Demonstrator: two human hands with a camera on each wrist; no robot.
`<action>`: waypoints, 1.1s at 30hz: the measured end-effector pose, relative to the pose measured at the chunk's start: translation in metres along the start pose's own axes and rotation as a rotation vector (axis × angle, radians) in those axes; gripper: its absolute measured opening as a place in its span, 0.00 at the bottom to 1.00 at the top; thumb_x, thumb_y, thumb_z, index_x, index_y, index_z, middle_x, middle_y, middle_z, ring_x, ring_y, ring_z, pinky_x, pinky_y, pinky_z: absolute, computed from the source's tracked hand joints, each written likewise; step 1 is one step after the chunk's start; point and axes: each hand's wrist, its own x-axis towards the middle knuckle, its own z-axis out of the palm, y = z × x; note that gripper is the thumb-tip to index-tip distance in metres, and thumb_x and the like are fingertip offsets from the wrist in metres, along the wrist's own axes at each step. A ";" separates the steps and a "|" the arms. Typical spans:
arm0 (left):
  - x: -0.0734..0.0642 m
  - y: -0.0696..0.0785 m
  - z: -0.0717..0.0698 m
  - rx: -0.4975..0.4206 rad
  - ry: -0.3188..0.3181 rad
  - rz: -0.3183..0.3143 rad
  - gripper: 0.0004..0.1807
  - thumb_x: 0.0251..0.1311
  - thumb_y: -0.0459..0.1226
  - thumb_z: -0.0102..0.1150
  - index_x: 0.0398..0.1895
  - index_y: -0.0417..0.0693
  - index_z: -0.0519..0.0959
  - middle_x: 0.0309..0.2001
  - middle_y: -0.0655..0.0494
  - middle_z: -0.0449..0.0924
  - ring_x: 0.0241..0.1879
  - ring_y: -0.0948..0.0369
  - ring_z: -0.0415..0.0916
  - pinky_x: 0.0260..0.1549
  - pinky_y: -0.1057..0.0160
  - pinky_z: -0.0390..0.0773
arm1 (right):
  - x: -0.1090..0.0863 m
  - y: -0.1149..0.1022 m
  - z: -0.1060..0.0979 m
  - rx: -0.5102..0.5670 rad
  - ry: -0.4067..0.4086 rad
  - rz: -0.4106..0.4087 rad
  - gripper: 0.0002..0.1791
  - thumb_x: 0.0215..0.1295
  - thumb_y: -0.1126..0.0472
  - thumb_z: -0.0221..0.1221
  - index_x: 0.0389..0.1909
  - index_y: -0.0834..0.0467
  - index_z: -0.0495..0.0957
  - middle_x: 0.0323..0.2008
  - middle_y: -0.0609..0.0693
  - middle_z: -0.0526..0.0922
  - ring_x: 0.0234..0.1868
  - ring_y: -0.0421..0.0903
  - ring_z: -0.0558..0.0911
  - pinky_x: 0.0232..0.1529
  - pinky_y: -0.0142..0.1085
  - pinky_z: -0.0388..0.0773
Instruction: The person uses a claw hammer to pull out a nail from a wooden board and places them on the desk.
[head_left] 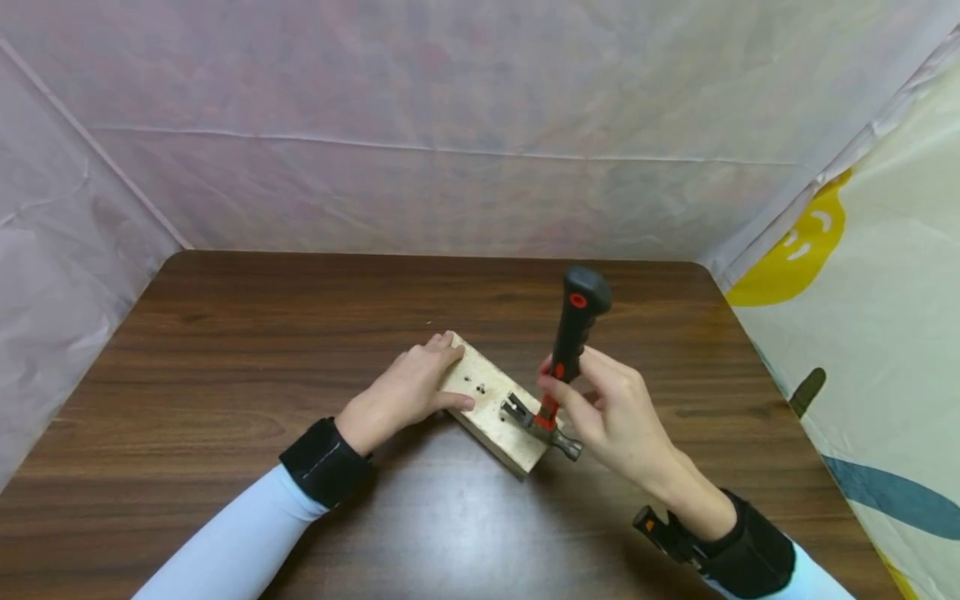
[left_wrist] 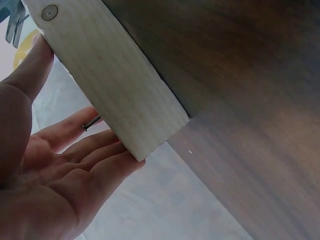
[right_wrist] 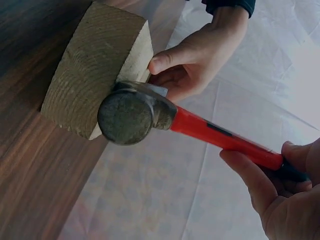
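A pale wooden block (head_left: pixel 487 427) lies slantwise on the table, also seen from its side (left_wrist: pixel 115 80) and its end (right_wrist: pixel 85 75). My left hand (head_left: pixel 408 387) holds its far-left end, thumb near the close edge and fingers over the top. A nail (left_wrist: pixel 91 122) sticks out of the block beside the index finger; small dark spots mark the top. With thumb and fingers my right hand (head_left: pixel 618 417) grips a claw hammer (right_wrist: pixel 200 131) by its red and black handle. The hammer's head rests over the block's right end, handle upward, claw toward the left hand. Whether the claw hooks a nail I cannot tell.
The brown wooden table (head_left: pixel 262 333) has rounded far corners. White cloth walls (head_left: pixel 450 125) hang behind it and at the left. A printed cloth (head_left: pixel 885 358) hangs along the right side. Both wrists wear black straps (head_left: pixel 326 462).
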 end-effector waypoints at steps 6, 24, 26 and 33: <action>0.001 0.001 -0.001 0.001 -0.018 -0.014 0.45 0.58 0.52 0.74 0.69 0.31 0.71 0.72 0.26 0.58 0.72 0.36 0.58 0.67 0.41 0.65 | 0.005 0.001 -0.001 0.031 -0.039 -0.004 0.11 0.60 0.75 0.67 0.41 0.59 0.82 0.36 0.48 0.84 0.31 0.41 0.84 0.25 0.29 0.82; 0.000 -0.002 -0.001 0.009 -0.012 -0.007 0.45 0.59 0.53 0.73 0.70 0.30 0.70 0.72 0.25 0.57 0.72 0.36 0.58 0.67 0.41 0.64 | 0.067 -0.032 -0.030 0.082 0.051 -0.146 0.30 0.63 0.74 0.65 0.66 0.65 0.71 0.38 0.53 0.86 0.33 0.43 0.85 0.28 0.32 0.84; 0.000 -0.002 0.000 0.007 -0.015 0.000 0.45 0.59 0.53 0.72 0.70 0.30 0.70 0.72 0.25 0.57 0.73 0.36 0.58 0.67 0.41 0.64 | 0.068 -0.037 -0.035 0.022 0.032 -0.164 0.30 0.61 0.76 0.67 0.65 0.64 0.73 0.37 0.52 0.86 0.33 0.41 0.86 0.28 0.30 0.83; -0.002 0.001 -0.002 0.011 -0.027 0.014 0.45 0.60 0.52 0.72 0.70 0.29 0.69 0.72 0.24 0.55 0.73 0.35 0.56 0.67 0.41 0.64 | 0.067 -0.047 -0.041 -0.093 0.005 -0.197 0.28 0.59 0.76 0.69 0.61 0.64 0.76 0.35 0.51 0.86 0.32 0.41 0.86 0.31 0.27 0.82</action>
